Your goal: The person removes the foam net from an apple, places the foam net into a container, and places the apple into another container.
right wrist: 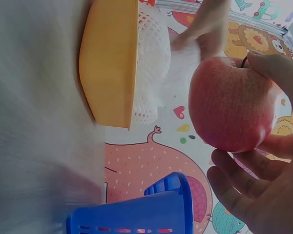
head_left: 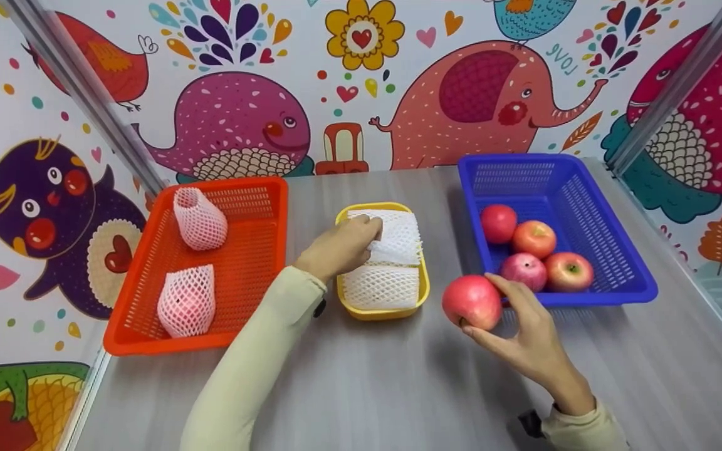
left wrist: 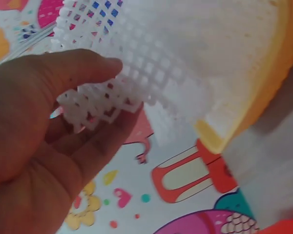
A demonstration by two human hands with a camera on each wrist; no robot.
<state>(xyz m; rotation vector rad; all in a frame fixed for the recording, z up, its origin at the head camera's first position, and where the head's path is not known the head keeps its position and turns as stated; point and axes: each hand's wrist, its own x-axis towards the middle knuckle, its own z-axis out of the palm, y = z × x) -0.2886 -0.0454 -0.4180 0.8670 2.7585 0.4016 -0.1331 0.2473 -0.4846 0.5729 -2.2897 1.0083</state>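
A white foam net sleeve is pinched between the thumb and fingers of my left hand, above the small yellow basket. More white foam nets lie flat in that basket. My right hand grips a red apple in front of the blue basket's near left corner. In the right wrist view the apple sits between thumb and fingertips, its dark stem beside the thumb.
At the right, the blue basket holds several apples. The red basket on the left contains two net-wrapped apples, one upper and one lower. Patterned walls enclose the grey table.
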